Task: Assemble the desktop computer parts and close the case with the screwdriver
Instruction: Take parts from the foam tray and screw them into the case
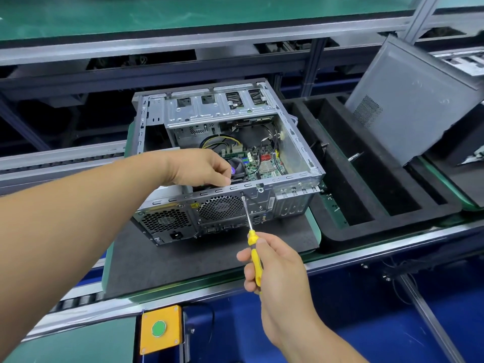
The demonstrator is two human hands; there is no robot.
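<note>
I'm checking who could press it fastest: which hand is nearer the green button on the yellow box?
Right. The right hand, gripping the screwdriver, is above and to the right of the green button. The left hand is farther up, inside the computer case.

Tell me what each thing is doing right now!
Computer case: open on top, lying on its side.
Side panel: off, leaning at right.
Screwdriver: gripped, tip at the case's rear edge.
Left hand: curled inside the case.
Right hand: holding the screwdriver.
</note>
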